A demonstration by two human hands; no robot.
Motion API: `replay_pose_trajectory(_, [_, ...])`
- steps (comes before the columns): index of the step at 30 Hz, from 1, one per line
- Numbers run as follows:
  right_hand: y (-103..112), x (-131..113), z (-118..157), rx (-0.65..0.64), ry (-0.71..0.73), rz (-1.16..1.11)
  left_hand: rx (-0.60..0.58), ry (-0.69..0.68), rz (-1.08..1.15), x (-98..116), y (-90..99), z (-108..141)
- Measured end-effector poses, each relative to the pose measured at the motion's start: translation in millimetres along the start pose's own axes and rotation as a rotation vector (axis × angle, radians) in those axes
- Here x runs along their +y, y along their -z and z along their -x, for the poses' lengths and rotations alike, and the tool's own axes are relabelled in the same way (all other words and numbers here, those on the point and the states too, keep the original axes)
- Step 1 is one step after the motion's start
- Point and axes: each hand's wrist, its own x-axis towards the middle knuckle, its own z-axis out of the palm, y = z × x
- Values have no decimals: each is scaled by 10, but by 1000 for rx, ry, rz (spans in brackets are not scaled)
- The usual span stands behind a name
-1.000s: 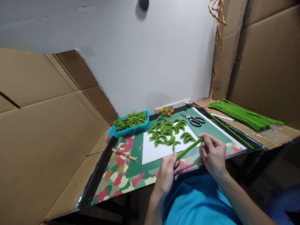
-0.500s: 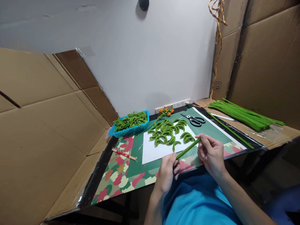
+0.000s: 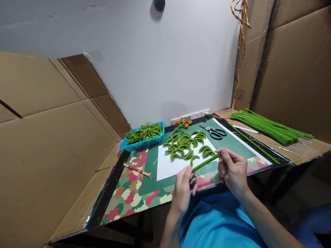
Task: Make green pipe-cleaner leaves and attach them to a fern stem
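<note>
Blue basket [image 3: 143, 144] full of green curls [image 3: 145, 133]

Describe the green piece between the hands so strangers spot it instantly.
Find the white paper on the table. By its near edge, the left hand and right hand hold the green piece. It's straight, unlike the curved pieces on the paper, and handheld, unlike the stem bundle.

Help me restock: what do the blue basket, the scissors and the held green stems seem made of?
Blue basket: probably moulded plastic; smooth rim, lattice wall, slight sheen. Scissors: grey blades, likely metal; smooth handles, probably plastic. Green stems: perhaps chenille; matte, slightly fuzzy.
</note>
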Motion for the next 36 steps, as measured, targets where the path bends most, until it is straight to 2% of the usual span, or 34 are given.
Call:
replay_pose_trajectory(8, [-3,-48,-13,-71,-27,11,-63,-56,27,28,-2,-14])
replay_pose_trajectory(10, [8,-38,-10,-115,-40,15,-45,-49,50,41,13,-14])
replay_pose_trajectory(14, [39,5,-10,-261,-62,41,66,-11,132,62,33,-9])
replay_pose_trajectory(19, [39,21,13,-405,-88,125,273,-113,174,89,-12,-36])
replay_pose_trajectory(24, [11,-3,56,-497,-84,348,369,-197,203,121,-8,-81])
replay_pose_trajectory(27, [-9,-23,84,-597,-22,504,416,-217,250,125,12,-91])
replay_pose_trajectory(30, [-25,-33,95,-622,36,596,488,-257,313,115,15,-93])
replay_pose_trajectory(33, [-35,-80,-8,-567,99,776,502,-273,390,106,8,-94])
replay_pose_trajectory(36, [-36,-214,-336,-381,222,1318,421,-254,400,111,0,-96])
